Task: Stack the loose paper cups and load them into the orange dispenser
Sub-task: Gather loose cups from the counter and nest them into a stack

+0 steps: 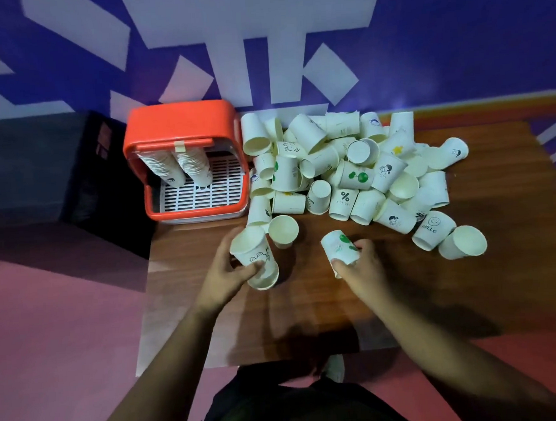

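Observation:
My left hand grips a short stack of white paper cups, tilted with its open mouth pointing away from me. My right hand holds a single cup with a green print, lying on its side just above the table. A large pile of loose paper cups covers the far half of the wooden table. One loose cup stands between the stack and the pile. The orange dispenser stands at the table's far left, with two cup stacks hanging inside over a white grate.
A dark couch or box sits left of the table beside the dispenser. The wall behind is blue with white shapes. The floor around the table is pink. Two loose cups lie at the pile's near right edge.

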